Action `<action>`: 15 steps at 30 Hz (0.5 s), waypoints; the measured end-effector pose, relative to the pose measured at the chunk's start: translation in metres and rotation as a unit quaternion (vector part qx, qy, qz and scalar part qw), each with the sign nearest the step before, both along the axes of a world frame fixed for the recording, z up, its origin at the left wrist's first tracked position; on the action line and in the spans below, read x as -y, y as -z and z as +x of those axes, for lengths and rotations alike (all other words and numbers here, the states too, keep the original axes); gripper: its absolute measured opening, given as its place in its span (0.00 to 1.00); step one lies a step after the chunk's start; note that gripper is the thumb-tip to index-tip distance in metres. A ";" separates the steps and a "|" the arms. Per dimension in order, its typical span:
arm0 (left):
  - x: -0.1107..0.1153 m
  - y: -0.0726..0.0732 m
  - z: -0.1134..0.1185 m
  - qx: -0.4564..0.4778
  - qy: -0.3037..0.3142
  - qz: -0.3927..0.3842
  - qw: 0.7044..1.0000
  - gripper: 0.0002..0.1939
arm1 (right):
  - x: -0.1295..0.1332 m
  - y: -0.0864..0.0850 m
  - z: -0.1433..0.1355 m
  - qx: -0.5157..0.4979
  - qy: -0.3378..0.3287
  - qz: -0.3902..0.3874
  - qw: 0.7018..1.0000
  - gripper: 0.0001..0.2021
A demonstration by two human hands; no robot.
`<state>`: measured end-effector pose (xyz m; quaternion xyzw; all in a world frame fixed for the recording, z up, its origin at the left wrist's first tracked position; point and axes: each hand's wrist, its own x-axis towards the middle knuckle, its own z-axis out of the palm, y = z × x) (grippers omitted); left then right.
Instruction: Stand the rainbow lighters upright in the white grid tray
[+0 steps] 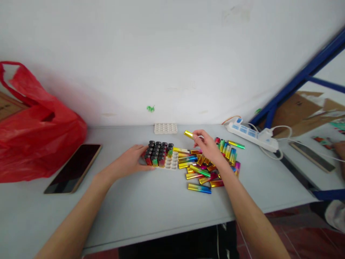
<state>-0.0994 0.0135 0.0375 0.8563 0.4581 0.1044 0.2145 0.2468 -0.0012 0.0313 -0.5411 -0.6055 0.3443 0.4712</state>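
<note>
A white tray (171,162) with rows of round pockets lies flat on the table. Black-topped, shiny coloured pieces (155,153), like lighters, stand upright in most of it; its right-hand pockets show bare. My left hand (137,158) is closed around the tray's left end, thumb along the front edge, fingers behind the standing pieces. Just above the table, my right hand (203,142) pinches a shiny gold tube (188,134) that points left. Below that hand spreads a loose pile of metallic tubes (199,170) in gold, blue, green and red; my right forearm hides part of it.
Another white pocketed tray (165,128) rests against the wall. At left are a red plastic bag (40,126) and a dark phone (74,168). A white power strip (252,135) with cords lies at right, near a blue metal frame (299,77). Cardboard (299,111) sits beyond it.
</note>
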 end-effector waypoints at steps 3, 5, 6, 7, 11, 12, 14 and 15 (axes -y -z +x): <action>-0.001 0.003 -0.001 0.011 0.010 0.006 1.000 0.32 | 0.003 -0.008 -0.019 -0.165 0.022 -0.050 0.985 0.21; -0.002 0.004 -0.001 0.015 0.006 0.004 1.000 0.34 | 0.003 -0.011 -0.029 -0.273 0.034 -0.064 0.959 0.21; -0.002 0.004 -0.001 0.016 0.001 0.002 1.000 0.34 | 0.004 -0.012 -0.033 -0.315 0.038 -0.069 0.946 0.21; -0.002 0.004 -0.001 0.017 -0.003 0.000 1.000 0.34 | 0.004 -0.012 -0.036 -0.346 0.040 -0.075 0.934 0.21; -0.002 0.004 -0.002 0.023 -0.002 0.000 1.000 0.35 | 0.007 -0.012 -0.042 -0.384 0.002 -0.093 0.919 0.21; -0.002 0.005 -0.002 0.022 -0.002 0.002 1.000 0.36 | 0.009 -0.014 -0.043 -0.386 -0.017 -0.096 0.917 0.23; -0.002 0.005 -0.003 0.020 -0.002 0.007 1.000 0.36 | 0.013 -0.017 -0.047 -0.378 -0.065 -0.111 0.917 0.25; -0.002 0.005 -0.003 0.021 -0.001 0.009 1.000 0.35 | 0.015 -0.019 -0.048 -0.364 -0.085 -0.120 0.920 0.25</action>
